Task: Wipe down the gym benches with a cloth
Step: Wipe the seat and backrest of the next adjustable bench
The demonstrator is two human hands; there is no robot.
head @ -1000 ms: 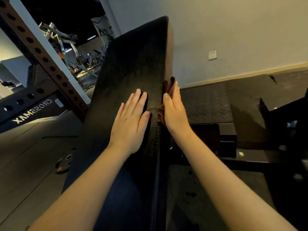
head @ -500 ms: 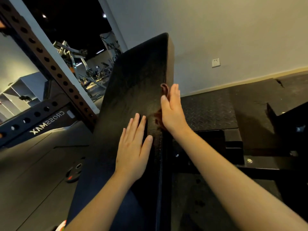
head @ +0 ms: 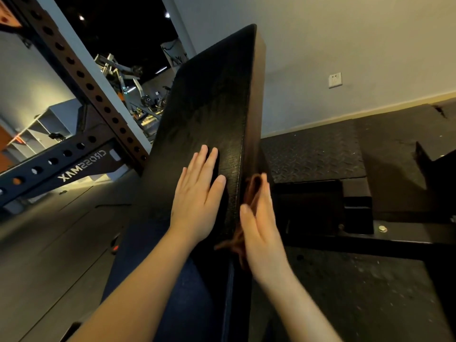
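Observation:
A black padded gym bench (head: pixel 212 99) slopes up and away from me in the middle of the view. My left hand (head: pixel 197 193) lies flat on its top face with straight fingers. My right hand (head: pixel 259 225) presses a brown cloth (head: pixel 254 186) against the bench's right side wall, fingers straight and together. Only the cloth's top fold above the fingertips and a frayed corner below the palm show; the hand hides the rest.
A brown perforated rack upright (head: pixel 81 77) and a dark beam marked CROSSMAX (head: pixel 61 166) stand at the left. Black rubber floor mats (head: pixel 318 154) and a dark metal frame (head: pixel 357 233) lie to the right. A wall with a white socket (head: pixel 335 80) rises behind.
My right hand slid the cloth down the bench's side wall toward me. My left hand stayed flat on the top face. The view shifted slightly.

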